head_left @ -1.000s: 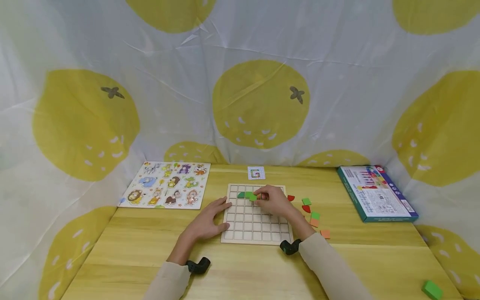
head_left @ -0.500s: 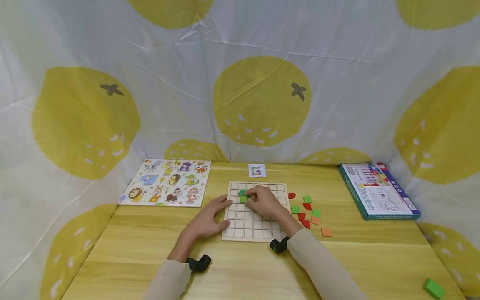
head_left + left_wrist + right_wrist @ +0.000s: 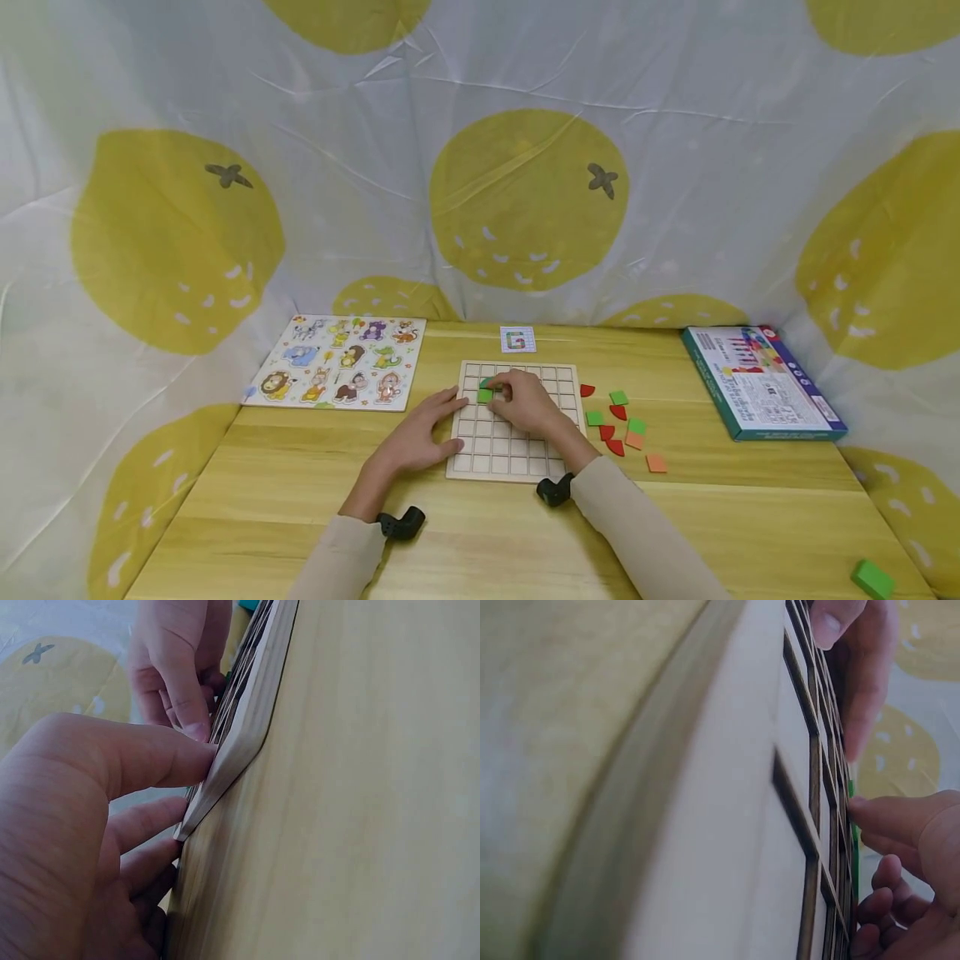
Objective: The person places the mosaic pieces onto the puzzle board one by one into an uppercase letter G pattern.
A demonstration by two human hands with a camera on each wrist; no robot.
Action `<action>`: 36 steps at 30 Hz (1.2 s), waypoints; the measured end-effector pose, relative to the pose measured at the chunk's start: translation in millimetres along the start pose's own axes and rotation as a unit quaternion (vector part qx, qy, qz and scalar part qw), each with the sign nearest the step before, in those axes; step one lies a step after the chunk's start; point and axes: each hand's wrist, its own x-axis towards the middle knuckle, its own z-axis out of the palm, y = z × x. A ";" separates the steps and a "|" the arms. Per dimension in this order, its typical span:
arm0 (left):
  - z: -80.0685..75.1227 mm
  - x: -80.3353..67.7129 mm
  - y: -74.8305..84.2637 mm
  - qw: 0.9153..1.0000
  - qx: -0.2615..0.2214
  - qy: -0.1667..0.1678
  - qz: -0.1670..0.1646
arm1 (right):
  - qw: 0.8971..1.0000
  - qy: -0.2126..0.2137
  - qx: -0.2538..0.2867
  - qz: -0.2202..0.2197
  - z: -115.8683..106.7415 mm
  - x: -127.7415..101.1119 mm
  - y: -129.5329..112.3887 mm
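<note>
A wooden grid board (image 3: 501, 467) lies on the table in the middle of the head view. My left hand (image 3: 417, 435) rests at its left edge, fingers spread, with the thumb at the board's edge in the left wrist view. Over the upper left cells, my right hand (image 3: 525, 407) pinches a light green square tile (image 3: 485, 397) with thumb and index finger, down at the grid. Just above that tile, a dark green quarter-round piece (image 3: 485, 383) sits on the board, partly hidden by the fingers.
Several red quarter-rounds (image 3: 615, 447), green squares (image 3: 594, 418) and orange squares (image 3: 656, 463) lie right of the board. A pattern card (image 3: 517, 339) is behind it. An animal puzzle (image 3: 337, 367) lies left, a game box (image 3: 761, 383) right, and a green block (image 3: 872, 578) front right.
My right hand has moved left across the board, bringing the green square tile from right of the dark green piece to just below it. The left hand stays at the edge.
</note>
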 end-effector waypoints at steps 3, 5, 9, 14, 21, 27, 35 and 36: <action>-0.4 0.2 -0.1 1.000 0.000 -0.001 0.001 | 1.000 0.004 0.000 0.004 0.0 0.5 0.9; -0.5 0.4 -0.1 1.000 -0.001 -0.002 0.002 | 1.000 0.006 0.002 0.004 0.0 0.8 1.3; -0.9 0.4 0.0 1.000 -0.001 -0.004 0.003 | 1.000 0.008 0.001 0.001 -0.2 1.3 2.1; -1.0 2.2 0.5 1.000 -0.001 -0.004 0.005 | 1.000 0.012 -0.004 0.000 -2.5 0.7 2.7; -1.0 0.9 1.6 1.000 0.000 -0.003 0.002 | 1.000 0.015 0.017 0.005 -10.2 -5.5 2.3; -1.2 -0.6 2.4 1.000 -0.002 0.002 -0.001 | 0.999 0.036 0.024 0.003 -22.9 -14.0 9.1; -1.1 -1.2 1.3 1.000 -0.004 0.000 0.001 | 0.999 0.046 0.011 0.013 -45.9 -33.3 24.8; -1.1 -1.2 1.2 1.000 -0.004 0.001 0.002 | 0.999 0.046 0.011 0.014 -49.2 -36.8 26.3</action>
